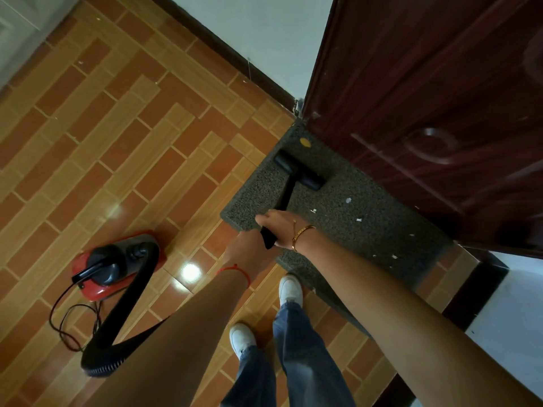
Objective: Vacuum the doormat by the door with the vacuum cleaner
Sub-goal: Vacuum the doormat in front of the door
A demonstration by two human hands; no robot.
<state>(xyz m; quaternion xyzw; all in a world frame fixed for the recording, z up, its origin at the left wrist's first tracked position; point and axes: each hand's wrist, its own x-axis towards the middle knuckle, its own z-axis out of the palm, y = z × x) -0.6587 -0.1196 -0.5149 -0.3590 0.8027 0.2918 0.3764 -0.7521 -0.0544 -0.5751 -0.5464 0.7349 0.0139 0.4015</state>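
Observation:
A grey speckled doormat (346, 218) lies on the floor against a dark red door (426, 98). The black floor nozzle (299, 170) of the vacuum rests on the mat's far end, close to a yellow scrap (305, 142). Small white scraps (348, 200) dot the mat to the right of the nozzle. A black wand (286, 195) runs from the nozzle back to my hands. My right hand (277, 227) and my left hand (248, 249) both grip the wand's handle. The red and black vacuum body (113, 264) stands on the tiles at the left, with its black hose (126, 312) curving behind my left arm.
The floor is orange and tan tile (132, 142). A black power cord (66, 324) loops beside the vacuum body. My two feet in white shoes (291, 289) stand at the mat's near edge. A white wall with dark skirting (235, 57) meets the door frame.

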